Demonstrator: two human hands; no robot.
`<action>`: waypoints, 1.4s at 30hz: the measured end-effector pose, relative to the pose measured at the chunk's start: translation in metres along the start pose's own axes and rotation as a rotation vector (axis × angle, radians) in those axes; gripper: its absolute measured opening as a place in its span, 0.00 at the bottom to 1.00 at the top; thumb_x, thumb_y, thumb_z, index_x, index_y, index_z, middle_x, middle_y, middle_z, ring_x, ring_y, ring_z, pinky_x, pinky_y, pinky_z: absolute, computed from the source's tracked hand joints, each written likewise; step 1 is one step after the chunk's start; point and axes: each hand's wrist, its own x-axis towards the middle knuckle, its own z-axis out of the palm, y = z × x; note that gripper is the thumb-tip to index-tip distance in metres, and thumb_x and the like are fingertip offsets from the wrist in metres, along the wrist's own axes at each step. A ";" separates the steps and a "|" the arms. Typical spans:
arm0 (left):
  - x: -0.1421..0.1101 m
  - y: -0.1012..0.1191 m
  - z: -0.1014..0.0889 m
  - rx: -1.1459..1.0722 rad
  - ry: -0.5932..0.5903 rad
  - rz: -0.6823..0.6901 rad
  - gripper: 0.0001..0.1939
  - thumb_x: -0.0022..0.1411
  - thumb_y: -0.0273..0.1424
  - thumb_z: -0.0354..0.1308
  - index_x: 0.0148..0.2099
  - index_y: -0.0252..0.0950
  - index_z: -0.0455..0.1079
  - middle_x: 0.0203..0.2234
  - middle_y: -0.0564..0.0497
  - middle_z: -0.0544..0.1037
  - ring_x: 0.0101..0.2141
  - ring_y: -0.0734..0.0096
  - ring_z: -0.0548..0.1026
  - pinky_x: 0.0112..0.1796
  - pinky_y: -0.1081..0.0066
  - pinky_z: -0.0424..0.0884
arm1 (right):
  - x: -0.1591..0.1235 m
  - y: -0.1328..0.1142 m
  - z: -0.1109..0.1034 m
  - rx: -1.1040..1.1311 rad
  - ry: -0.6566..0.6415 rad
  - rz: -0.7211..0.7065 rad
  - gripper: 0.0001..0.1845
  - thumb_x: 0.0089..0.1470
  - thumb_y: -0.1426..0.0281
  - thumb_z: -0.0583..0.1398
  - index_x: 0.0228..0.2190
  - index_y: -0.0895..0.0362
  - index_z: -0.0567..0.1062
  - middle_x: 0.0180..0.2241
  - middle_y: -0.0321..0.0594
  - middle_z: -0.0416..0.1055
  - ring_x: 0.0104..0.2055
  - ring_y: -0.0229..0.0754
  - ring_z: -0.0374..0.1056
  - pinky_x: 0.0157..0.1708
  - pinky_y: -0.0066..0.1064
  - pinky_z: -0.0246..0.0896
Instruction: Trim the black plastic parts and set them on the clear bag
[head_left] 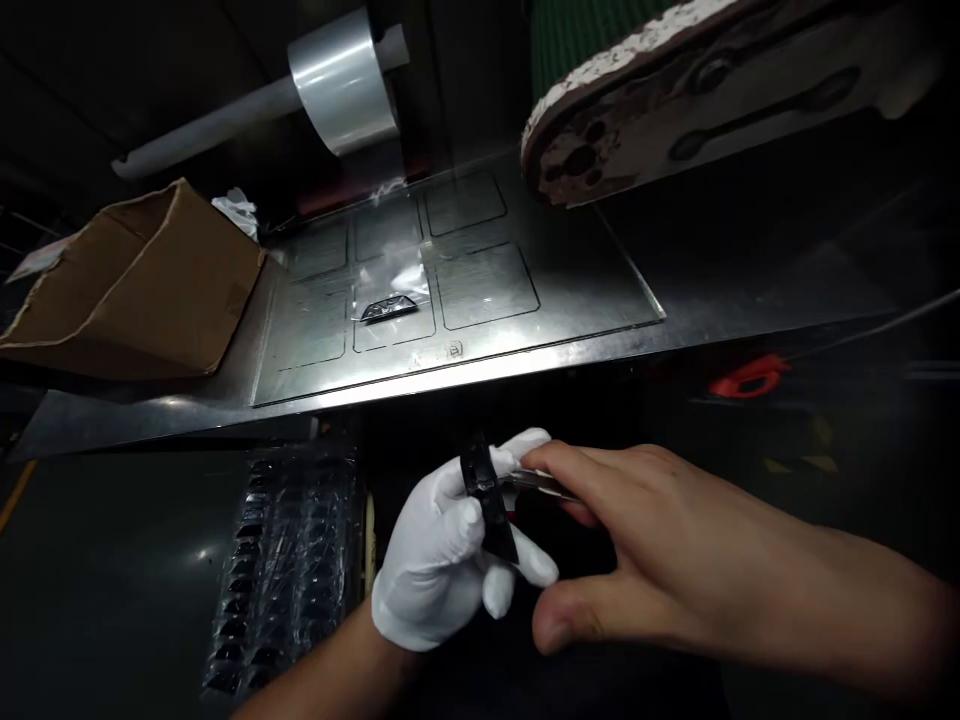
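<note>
My left hand [442, 550], in a white glove, pinches a small curved black plastic part [487, 497] between thumb and fingers and holds it up. Bare and close on the right is my right hand [622, 540]. A slim shiny metal tool [541, 484] lies under its index finger, the tip reaching the gloved fingers beside the black part; the thumb stands apart below. The tool's kind is unclear, and a bit of red shows near it. On the workbench plate, a similar dark part [389, 308] lies on clear film.
A metal bench [465, 365] crosses ahead, carrying an open cardboard box [172, 290] at left. Behind it hangs a film roll [343, 82]. A rusty-edged machine part [637, 130] juts in top right. A tray of black parts [289, 560] sits lower left; an orange-handled object [748, 376] is at right.
</note>
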 end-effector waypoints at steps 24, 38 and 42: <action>-0.012 -0.003 -0.005 -0.029 0.013 -0.085 0.27 0.70 0.43 0.66 0.65 0.36 0.75 0.34 0.41 0.85 0.16 0.86 0.67 0.15 0.87 0.59 | 0.001 -0.002 0.030 -0.587 0.217 -0.154 0.31 0.59 0.38 0.61 0.34 0.55 0.68 0.22 0.32 0.71 0.17 0.41 0.68 0.15 0.30 0.54; -0.007 -0.002 -0.001 -0.041 0.092 -0.021 0.17 0.71 0.39 0.66 0.58 0.39 0.80 0.54 0.40 0.82 0.35 0.77 0.84 0.37 0.84 0.78 | 0.002 0.001 0.035 -0.666 0.180 -0.143 0.27 0.65 0.42 0.58 0.31 0.53 0.66 0.21 0.33 0.71 0.17 0.45 0.69 0.17 0.32 0.50; -0.004 -0.006 -0.004 -0.054 0.081 -0.041 0.18 0.73 0.38 0.63 0.61 0.39 0.78 0.46 0.41 0.86 0.30 0.79 0.82 0.31 0.86 0.76 | 0.000 0.007 0.032 -0.555 0.089 -0.042 0.27 0.66 0.42 0.56 0.33 0.53 0.68 0.24 0.34 0.74 0.20 0.45 0.71 0.18 0.33 0.52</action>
